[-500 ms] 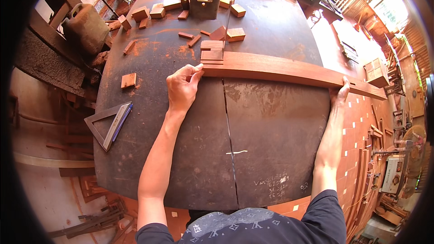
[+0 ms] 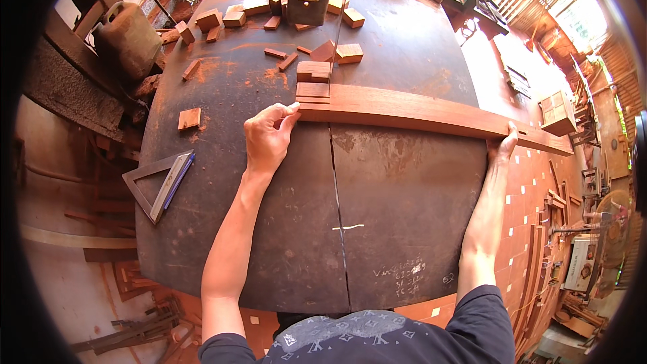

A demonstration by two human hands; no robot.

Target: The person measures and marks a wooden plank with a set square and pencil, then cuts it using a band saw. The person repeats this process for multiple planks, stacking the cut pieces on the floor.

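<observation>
A long reddish-brown wooden beam (image 2: 404,109) lies across the dark saw table (image 2: 404,182), its right end reaching past the table edge. Parallel cut lines mark its left end, beside the upright bandsaw blade (image 2: 331,61). Just beyond that end sits a small wood block (image 2: 313,69), with a dark gap between the two. My left hand (image 2: 269,136) pinches the beam's near left corner between thumb and fingers. Farther right, my right hand (image 2: 502,143) is closed around the beam's near side, thumb on top; its fingers are mostly hidden underneath.
Several offcuts (image 2: 256,5) lie at the far side around the saw's guide post (image 2: 311,10). A lone square block (image 2: 189,118) and a triangular set square (image 2: 158,185) rest at the left. Behind them stands a dirty jerrycan (image 2: 127,40). A slot (image 2: 339,209) runs down the table toward me.
The beam and both hands have shifted slightly toward me. The gap between the beam's left end and the small block has widened. Both hands keep their hold.
</observation>
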